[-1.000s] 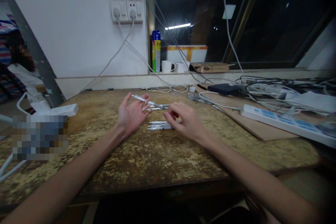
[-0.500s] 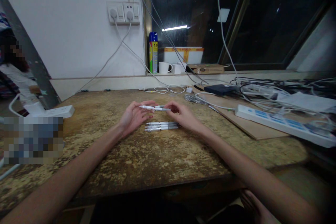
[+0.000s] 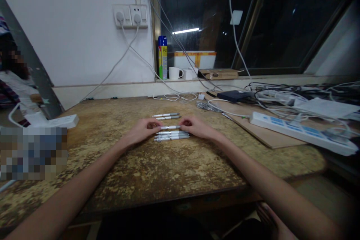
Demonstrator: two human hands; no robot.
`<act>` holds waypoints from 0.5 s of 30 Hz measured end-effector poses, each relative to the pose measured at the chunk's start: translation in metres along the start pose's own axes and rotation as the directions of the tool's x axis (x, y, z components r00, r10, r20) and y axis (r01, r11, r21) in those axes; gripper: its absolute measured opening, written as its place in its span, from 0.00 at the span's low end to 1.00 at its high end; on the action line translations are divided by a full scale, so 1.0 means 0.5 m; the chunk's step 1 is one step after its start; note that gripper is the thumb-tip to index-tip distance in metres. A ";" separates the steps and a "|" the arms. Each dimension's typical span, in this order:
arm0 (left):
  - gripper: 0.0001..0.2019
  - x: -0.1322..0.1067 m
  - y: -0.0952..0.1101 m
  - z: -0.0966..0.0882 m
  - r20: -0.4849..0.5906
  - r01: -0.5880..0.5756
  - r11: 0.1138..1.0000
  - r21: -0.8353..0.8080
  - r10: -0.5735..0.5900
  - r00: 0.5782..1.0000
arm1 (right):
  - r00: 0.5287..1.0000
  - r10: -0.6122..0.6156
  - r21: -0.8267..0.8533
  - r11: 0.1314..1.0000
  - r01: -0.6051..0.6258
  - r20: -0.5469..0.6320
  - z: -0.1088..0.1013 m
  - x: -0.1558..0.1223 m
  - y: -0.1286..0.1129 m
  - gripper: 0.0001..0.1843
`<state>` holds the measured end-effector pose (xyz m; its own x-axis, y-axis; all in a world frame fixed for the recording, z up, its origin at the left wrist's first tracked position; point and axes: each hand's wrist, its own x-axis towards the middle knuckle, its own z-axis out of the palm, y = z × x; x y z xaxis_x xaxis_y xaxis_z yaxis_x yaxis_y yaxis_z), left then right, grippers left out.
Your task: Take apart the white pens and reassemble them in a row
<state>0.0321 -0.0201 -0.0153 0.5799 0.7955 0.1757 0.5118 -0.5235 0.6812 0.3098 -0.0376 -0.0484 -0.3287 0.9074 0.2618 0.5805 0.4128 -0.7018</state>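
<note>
My left hand and my right hand rest knuckles-up on a worn wooden table, each pinching one end of a white pen held level just above the tabletop. Directly in front of that pen lies a row of white pens, side by side and touching. Two more white pens lie a little farther back, apart from the hands.
A white power strip lies on a board at right amid tangled cables. A spray can and a white mug stand on the window ledge. Another power strip sits at left, near a seated person.
My left hand took a pen in its fingers, my right hand joined at the other end, and both lowered it to the tabletop beside the row of pens.
</note>
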 end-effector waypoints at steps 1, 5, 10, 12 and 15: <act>0.18 0.000 0.000 0.000 0.001 -0.011 1.000 0.007 0.011 1.000 | 1.000 0.000 -0.001 1.000 0.000 0.000 -0.001 0.000 0.000 0.09; 0.17 0.002 -0.007 0.004 0.008 -0.070 0.997 -0.030 0.071 0.997 | 1.000 0.004 -0.023 1.000 -0.004 -0.006 -0.007 -0.001 -0.004 0.09; 0.15 0.000 0.002 0.006 0.021 -0.117 0.989 -0.095 0.119 0.993 | 0.999 0.045 -0.047 0.998 -0.046 -0.018 -0.013 -0.004 -0.011 0.10; 0.16 -0.003 0.009 0.006 0.031 -0.125 0.990 -0.072 0.128 0.991 | 0.997 0.058 -0.052 0.997 -0.060 -0.047 -0.013 -0.001 -0.010 0.11; 0.17 -0.003 0.011 0.007 0.003 -0.147 0.989 -0.027 0.147 0.989 | 0.989 0.075 -0.055 0.995 -0.083 -0.130 -0.012 0.003 -0.002 0.11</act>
<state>0.0362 -0.0255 -0.0142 0.6511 0.7087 0.2718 0.4037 -0.6266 0.6666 0.3130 -0.0364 -0.0432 -0.1845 0.9384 0.2922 0.6458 0.3399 -0.6837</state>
